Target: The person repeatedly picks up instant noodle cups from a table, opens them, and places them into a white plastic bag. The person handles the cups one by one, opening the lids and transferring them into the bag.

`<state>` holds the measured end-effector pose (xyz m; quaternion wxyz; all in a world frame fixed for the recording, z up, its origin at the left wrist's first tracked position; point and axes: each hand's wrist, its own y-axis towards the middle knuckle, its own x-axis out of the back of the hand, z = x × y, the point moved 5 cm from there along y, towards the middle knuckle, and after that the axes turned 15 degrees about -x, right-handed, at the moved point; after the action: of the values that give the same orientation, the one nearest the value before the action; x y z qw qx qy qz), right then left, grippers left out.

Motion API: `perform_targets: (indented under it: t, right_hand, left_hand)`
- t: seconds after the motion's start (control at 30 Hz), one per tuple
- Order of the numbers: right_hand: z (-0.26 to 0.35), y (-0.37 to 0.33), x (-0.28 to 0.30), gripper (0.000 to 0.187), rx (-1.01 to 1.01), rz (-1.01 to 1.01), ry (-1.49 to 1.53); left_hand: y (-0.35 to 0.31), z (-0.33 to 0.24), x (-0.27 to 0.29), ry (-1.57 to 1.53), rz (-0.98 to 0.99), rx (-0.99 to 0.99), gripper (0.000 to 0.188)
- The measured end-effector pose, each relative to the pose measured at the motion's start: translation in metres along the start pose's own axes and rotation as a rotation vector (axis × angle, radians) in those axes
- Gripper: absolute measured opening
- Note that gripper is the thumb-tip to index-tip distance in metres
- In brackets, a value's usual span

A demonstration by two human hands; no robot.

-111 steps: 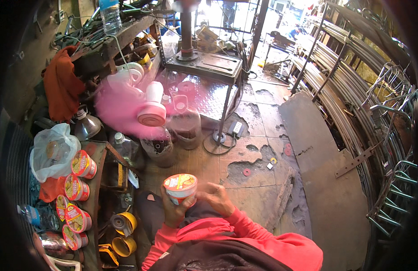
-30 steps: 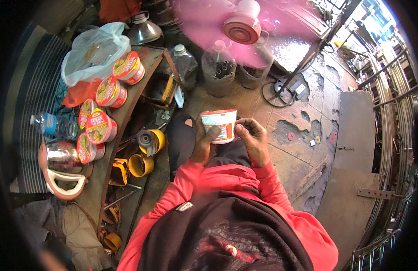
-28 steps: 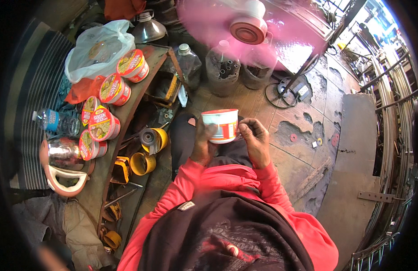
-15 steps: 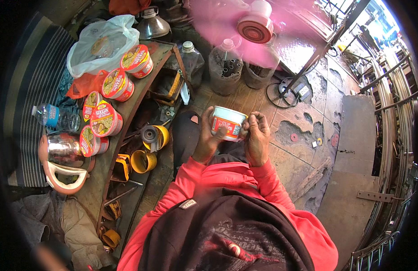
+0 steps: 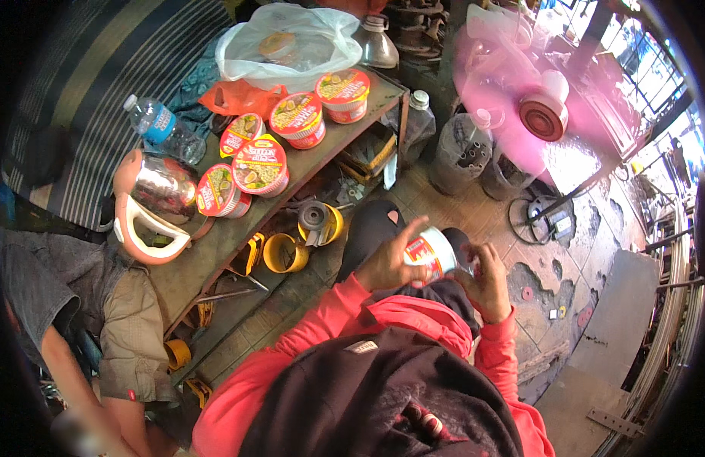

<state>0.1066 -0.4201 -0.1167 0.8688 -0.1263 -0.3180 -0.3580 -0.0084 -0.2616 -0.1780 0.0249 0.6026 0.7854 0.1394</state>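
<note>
- Presently, a red-and-white cup (image 5: 431, 252) is held over the dark trousers (image 5: 367, 227), well apart from the tabletop (image 5: 177, 291); it is tilted, with a pale round end turned upward and to the right. Whether that end is lid, open rim or base cannot be told.
- Left grip: the left hand (image 5: 386, 263) is wrapped around the cup's left side, with one digit raised past its edge.
- Right grip: the right hand (image 5: 485, 280) is bent inward at the cup's right side, its fingers drawn toward one another; whether anything is pinched there cannot be told.
- Extent of the work: one cup is in hand, and its handling is judged unfinished, since both hands are engaged at it. No contents are exposed to view.
- Untouched: five lidded cups (image 5: 261, 167) are grouped on the tabletop, their printed lids apparently in place.
- Surroundings: a metal kettle (image 5: 153, 183) and a water bottle (image 5: 163, 128) are found near these, with an orange bag (image 5: 234, 97) and a white plastic bag (image 5: 234, 47) beyond.
</note>
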Motion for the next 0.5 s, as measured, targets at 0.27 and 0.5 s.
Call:
perform_targets:
  t: [0.27,0.5]
  right_hand:
    - [-0.017,-0.014,-0.013,0.017,-0.191,0.679,0.190]
    - [-0.044,-0.015,-0.052,0.020,-0.632,0.363,1.412]
  left_hand:
    - [-0.006,-0.014,0.005,0.115,0.373,-0.007,0.092]
    - [-0.014,-0.013,-0.027,-0.379,0.381,0.115,0.106]
